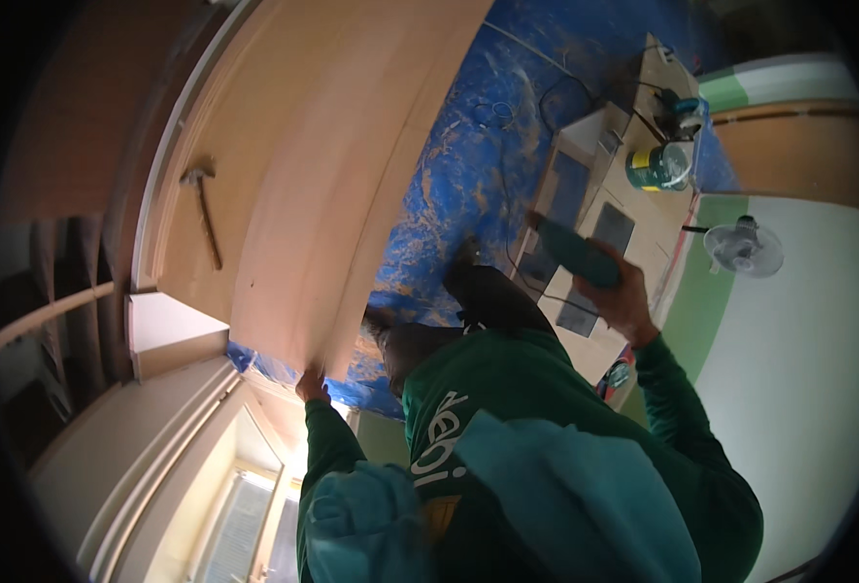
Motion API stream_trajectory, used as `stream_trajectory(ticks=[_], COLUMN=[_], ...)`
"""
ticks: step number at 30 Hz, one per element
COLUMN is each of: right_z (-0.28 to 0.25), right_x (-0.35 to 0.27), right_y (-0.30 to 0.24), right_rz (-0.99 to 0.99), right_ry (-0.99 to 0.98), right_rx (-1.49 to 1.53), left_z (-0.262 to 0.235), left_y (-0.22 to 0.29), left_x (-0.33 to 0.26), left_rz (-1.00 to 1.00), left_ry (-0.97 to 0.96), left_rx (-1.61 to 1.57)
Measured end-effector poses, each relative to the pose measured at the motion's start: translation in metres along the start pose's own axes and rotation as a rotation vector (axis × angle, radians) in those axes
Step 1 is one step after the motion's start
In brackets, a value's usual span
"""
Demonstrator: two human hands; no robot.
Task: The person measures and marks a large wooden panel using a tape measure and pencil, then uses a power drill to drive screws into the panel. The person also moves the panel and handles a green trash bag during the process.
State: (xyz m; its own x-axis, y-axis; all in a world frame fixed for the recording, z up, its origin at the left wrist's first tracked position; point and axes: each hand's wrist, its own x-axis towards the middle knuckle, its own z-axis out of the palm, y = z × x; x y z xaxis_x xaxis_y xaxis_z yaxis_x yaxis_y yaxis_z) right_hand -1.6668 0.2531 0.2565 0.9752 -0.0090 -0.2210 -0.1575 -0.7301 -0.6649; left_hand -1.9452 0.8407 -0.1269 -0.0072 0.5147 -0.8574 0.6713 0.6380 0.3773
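A long, pale wooden panel stretches from the top of the head view down to my left side. My left hand grips its near edge, with the fingers partly hidden there. In my right hand, closed round its body, is a teal hand-held power tool, raised to the right of the panel. The tool is blurred by motion, so its exact kind does not show. Farther along on the left, a hammer with a wooden handle lies on a wooden surface beside the panel.
Blue sheeting strewn with shavings covers the floor. On the right, a low wooden board carries dark rectangular sheets, a green bucket and another teal tool. A cord trails there. A fan stands by the wall.
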Motion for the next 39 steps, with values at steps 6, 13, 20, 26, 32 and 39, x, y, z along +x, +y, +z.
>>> stream_trajectory(ticks=[6, 13, 20, 26, 32, 39], right_z=[-0.151, -0.280, -0.343, -0.400, -0.430, -0.456], right_x=[0.101, 0.171, 0.276, 0.391, 0.460, 0.564], right_y=[-0.044, -0.070, -0.058, -0.049, -0.047, -0.021], right_rz=[-0.094, -0.705, -0.702, -0.858, -0.603, -0.341], right_ry=[0.341, 1.251, 1.261, 1.206, 1.288, 1.140], right_rx=[0.390, 0.478, 0.272, -0.053, -0.288, -0.300], left_z=[0.031, 0.208, 0.351, 0.513, 0.699, 0.864], left_y=[0.014, 0.014, 0.070, 0.165, 0.378, 0.500], left_x=[-0.037, -0.115, -0.133, -0.096, -0.163, -0.293], left_rz=[-0.019, 0.055, 0.662, 0.216, 0.862, 0.983], left_ry=[0.098, -0.050, -0.563, -0.320, -0.349, -0.277], left_rx=[0.330, 0.579, 1.455, 1.023, 1.406, 1.044])
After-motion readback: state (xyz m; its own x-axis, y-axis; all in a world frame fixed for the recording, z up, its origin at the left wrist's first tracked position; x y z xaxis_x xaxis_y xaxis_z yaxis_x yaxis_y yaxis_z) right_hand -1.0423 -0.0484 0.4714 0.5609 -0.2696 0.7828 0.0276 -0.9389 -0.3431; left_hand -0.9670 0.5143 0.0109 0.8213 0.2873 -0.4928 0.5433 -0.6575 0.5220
